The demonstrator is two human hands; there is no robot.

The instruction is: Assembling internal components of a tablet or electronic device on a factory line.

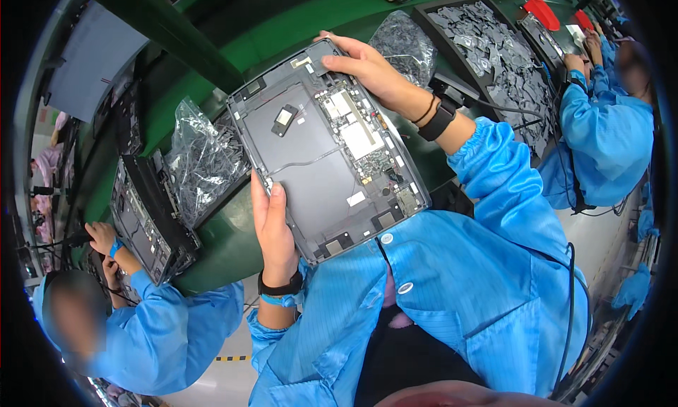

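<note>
Between my two hands is an open laptop chassis [300,170], tilted and held close above my lap. A circuit board [357,135] with silvery covers runs along its right side, and a grey cable [307,161] crosses the bare left part. A small black rectangular part with a pale label [284,120] rests askew inside the shell. My left hand [274,227] grips the left edge, thumb on top. At the far right corner my right hand [367,68] holds the rim, its thumb pressed over the edge. The fingers beneath the chassis are mostly hidden.
A dark tray [510,117] of many small grey parts stands right of me on the green bench [265,50]. Plastic bags [201,160] lie left and far right [404,47]. Co-workers in blue sit on both sides; the left one handles another laptop chassis [145,220].
</note>
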